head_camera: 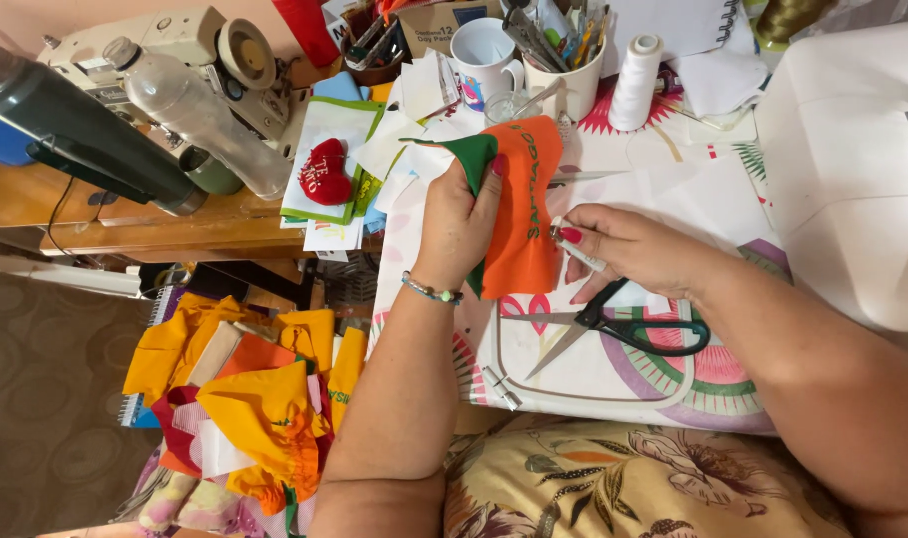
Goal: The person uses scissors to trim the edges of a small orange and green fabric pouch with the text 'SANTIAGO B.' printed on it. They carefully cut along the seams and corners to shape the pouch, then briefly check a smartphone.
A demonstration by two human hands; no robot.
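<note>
Fabric, orange (527,214) with a green piece (464,154) folded in at its top left, is held up over the middle of the table (613,384), just above the patterned cloth that covers it. Green stitched lettering runs down the orange face. The left hand (457,224) grips the fabric from the left, fingers curled shut around its edge, thumb pressed on the orange front, a beaded bracelet (431,291) at the wrist. The right hand (628,247) sits just beside the fabric's right edge; its thumb and forefinger are pinched on a small pale tool (577,251), and what kind of tool it is cannot be told. The tool's tip touches or nearly touches the orange edge.

Under the right hand lie scissors (613,324) with dark green handles, blades spread and pointing left. A clear ruler (501,387) lies near them toward the table's front edge. Beyond the fabric stand a white mug (482,55), a cup of pens (564,60) and a white thread spool (636,82), with paper scraps (414,130) and a red heart-shaped pad (326,171) to the left. A plastic bottle (200,115) lies on the wooden side bench beside an old sewing machine (190,45). A white sewing machine (853,169) fills the right. Below left, yellow and orange cloth pieces (255,399) are heaped.
</note>
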